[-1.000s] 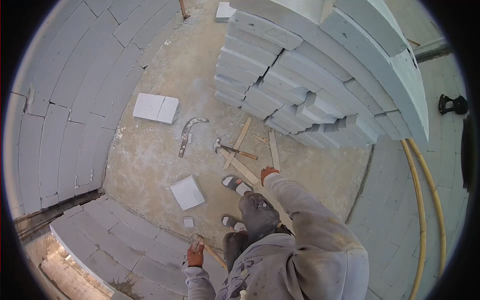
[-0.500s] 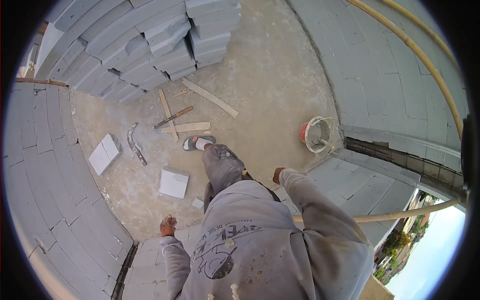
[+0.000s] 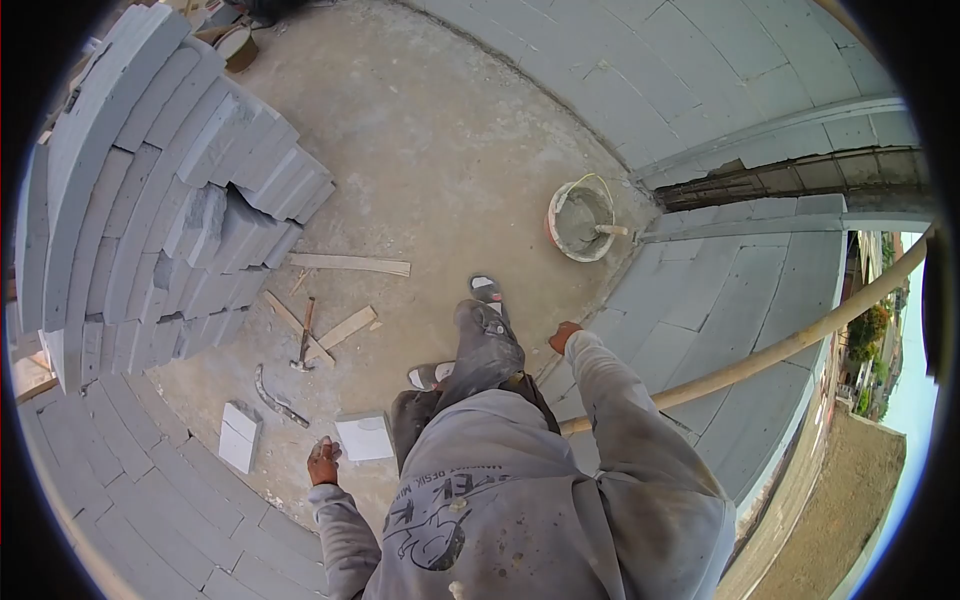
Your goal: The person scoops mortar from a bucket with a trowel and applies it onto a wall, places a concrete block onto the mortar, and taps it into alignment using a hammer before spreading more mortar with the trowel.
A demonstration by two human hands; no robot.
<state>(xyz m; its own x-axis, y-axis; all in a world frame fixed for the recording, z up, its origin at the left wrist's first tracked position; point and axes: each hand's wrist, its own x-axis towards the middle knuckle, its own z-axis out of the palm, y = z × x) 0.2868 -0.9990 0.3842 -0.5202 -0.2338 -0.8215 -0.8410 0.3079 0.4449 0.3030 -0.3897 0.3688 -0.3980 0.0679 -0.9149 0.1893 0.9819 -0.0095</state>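
Note:
My left hand (image 3: 324,460) hangs over the floor beside a white block (image 3: 364,436), its fingers loosely curled, and I cannot make out anything in it. Out to the right, my right hand (image 3: 565,337) is closed in a loose fist near the low block wall (image 3: 640,330); whether it holds anything is hidden. A bucket (image 3: 581,222) of grey mortar, with a tool handle (image 3: 611,230) sticking out, stands beyond my right hand. On the floor lie a hammer (image 3: 304,345), wood strips (image 3: 350,263), a curved blade-like tool (image 3: 276,398) and another white block (image 3: 239,436).
Stacked grey blocks (image 3: 190,220) rise at the left. Block walls run along the lower left (image 3: 150,500) and upper right (image 3: 690,80). A long bamboo pole (image 3: 740,371) crosses at the right. Another container (image 3: 237,48) stands at the top left.
My view has turned right, bringing the bucket into sight and moving the block stack to the left side. My feet have stepped round, and both arms have swung with my body.

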